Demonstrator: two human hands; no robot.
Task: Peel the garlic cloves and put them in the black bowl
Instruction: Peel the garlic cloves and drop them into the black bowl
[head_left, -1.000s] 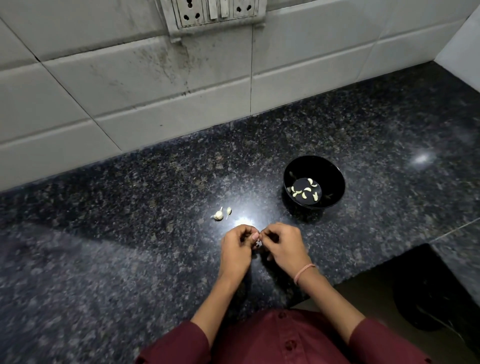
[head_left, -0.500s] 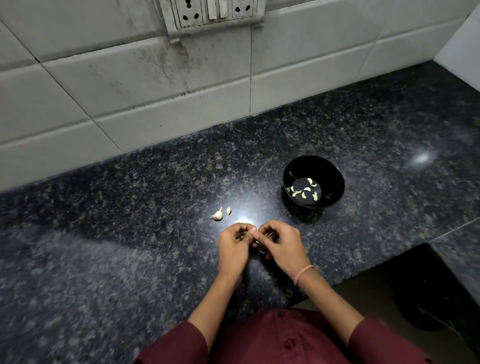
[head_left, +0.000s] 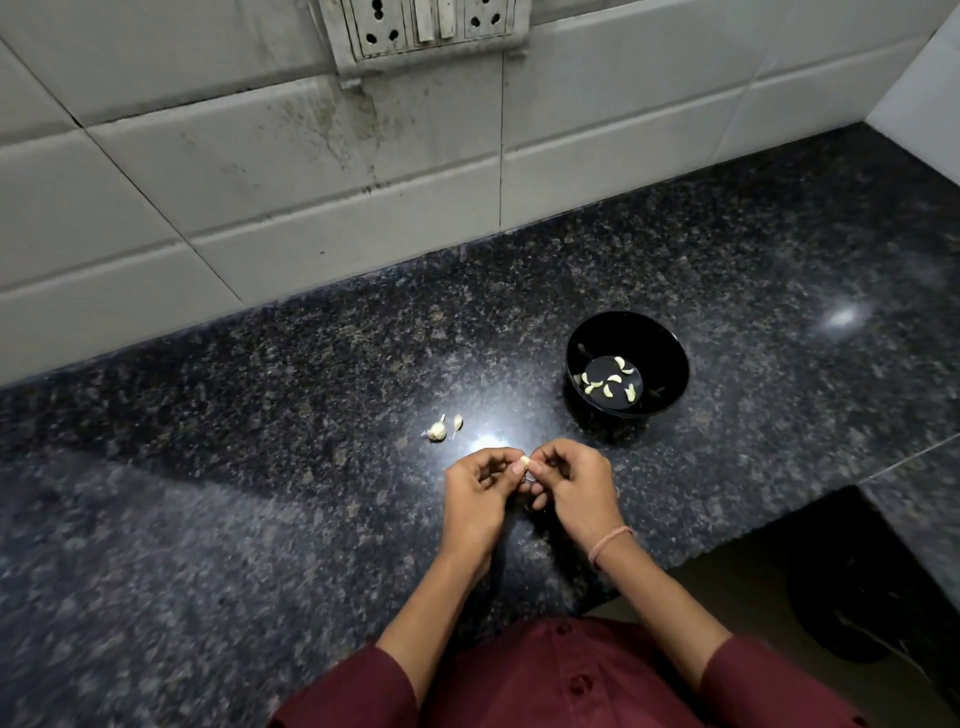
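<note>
My left hand (head_left: 480, 491) and my right hand (head_left: 576, 486) meet just above the dark granite counter (head_left: 260, 467), fingertips together. Between them they pinch one small pale garlic clove (head_left: 525, 461), mostly hidden by the fingers. The black bowl (head_left: 670, 353) stands behind and to the right of my hands, with several peeled cloves (head_left: 610, 382) on its bottom. Two unpeeled garlic pieces (head_left: 441, 428) lie on the counter to the left of my hands, behind them.
A tiled wall (head_left: 311, 197) with a socket plate (head_left: 421, 26) rises behind the counter. The counter's front edge steps back at the right, over a dark floor with a black round object (head_left: 857, 597).
The hands have stayed in place; the fingers have shifted slightly around the clove, which now shows at the fingertips.
</note>
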